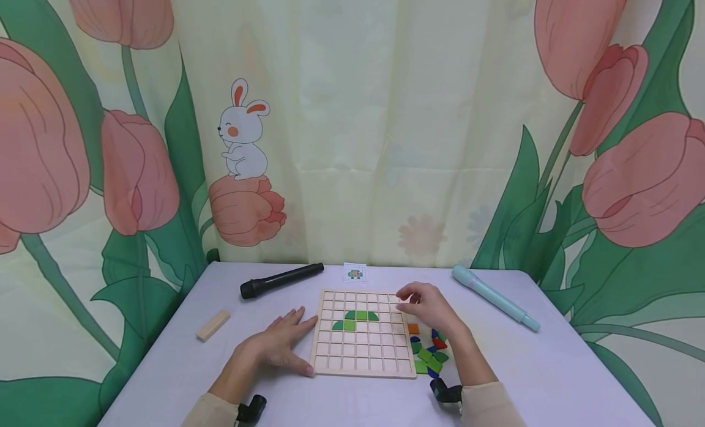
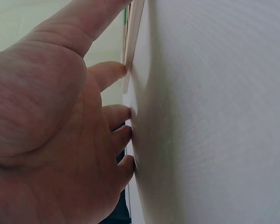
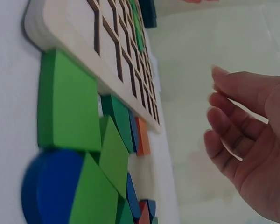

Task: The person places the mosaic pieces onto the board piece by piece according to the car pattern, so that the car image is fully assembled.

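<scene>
A wooden grid board (image 1: pixel 363 375) lies flat on the table, with dark green quarter-round pieces (image 1: pixel 373 316) and light green square pieces (image 1: pixel 361 315) set in its upper cells. My left hand (image 1: pixel 283 341) is spread at the board's left edge, thumb and index finger touching its rim, other fingertips on the cloth. Above the board's upper right part hovers my right hand (image 1: pixel 429 306), fingers loosely bent; the right wrist view shows nothing between thumb and fingers. Right of the board lies a pile of loose pieces, including a light green square (image 3: pixel 72 102) and an orange square (image 1: pixel 413 328).
Behind the board stands a small pattern card (image 1: pixel 355 273). A black microphone-like stick (image 1: pixel 282 281) lies at back left, a small wooden block (image 1: pixel 213 326) at left, and a pale teal tube (image 1: pixel 496 297) at right. A tulip-printed curtain (image 1: pixel 352 139) hangs behind the table.
</scene>
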The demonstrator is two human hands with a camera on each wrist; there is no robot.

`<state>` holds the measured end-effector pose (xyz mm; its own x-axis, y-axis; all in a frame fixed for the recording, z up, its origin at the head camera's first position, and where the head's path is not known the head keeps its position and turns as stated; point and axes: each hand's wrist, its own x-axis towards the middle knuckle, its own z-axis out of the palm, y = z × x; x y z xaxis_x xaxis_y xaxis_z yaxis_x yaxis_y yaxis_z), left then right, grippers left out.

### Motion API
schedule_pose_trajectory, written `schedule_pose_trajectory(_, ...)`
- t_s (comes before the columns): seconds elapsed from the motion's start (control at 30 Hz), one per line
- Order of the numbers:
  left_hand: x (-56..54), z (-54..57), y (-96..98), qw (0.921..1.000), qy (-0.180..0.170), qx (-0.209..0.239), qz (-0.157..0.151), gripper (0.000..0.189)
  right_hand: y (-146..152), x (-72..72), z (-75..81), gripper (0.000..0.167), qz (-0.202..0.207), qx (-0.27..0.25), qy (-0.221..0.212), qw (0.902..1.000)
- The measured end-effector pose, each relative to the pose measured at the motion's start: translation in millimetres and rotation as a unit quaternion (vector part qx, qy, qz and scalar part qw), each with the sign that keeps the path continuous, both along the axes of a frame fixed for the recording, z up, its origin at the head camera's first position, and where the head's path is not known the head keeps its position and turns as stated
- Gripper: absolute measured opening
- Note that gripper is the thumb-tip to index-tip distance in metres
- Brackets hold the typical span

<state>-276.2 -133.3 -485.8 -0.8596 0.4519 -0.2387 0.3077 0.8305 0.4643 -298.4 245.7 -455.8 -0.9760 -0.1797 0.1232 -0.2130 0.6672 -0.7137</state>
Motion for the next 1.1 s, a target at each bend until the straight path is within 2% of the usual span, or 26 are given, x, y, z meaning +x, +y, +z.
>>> schedule_pose_trajectory(0.3, 0.4, 0.5, 0.5, 1.0000, 0.004, 0.002, -0.001, 0.117, 18, -1.8, -4.5, 0.026, -0.031, 0.048, -0.044, 0.9974)
schedule_pose_trajectory(0.67, 1.7, 1.4, 0.1, 1.0000, 0.001, -0.003, 0.004, 0.117, 24, 1.9, -9.7, 0.017, -0.004, 0.064, -0.119, 0.9908)
schedule_pose_trajectory(0.83, -0.3, -0.7, -0.1, 1.0000, 0.001, -0.005, 0.006, 0.118, 24, 1.1, -13.8, 0.017, 0.005, 0.072, -0.129, 0.9891)
schedule_pose_trajectory(1.1, -0.3, 1.8, -0.1, 0.9999, 0.003, -0.010, 0.002, 0.118, 24, 0.3, -17.9, 0.015, -0.005, 0.086, -0.125, 0.9885)
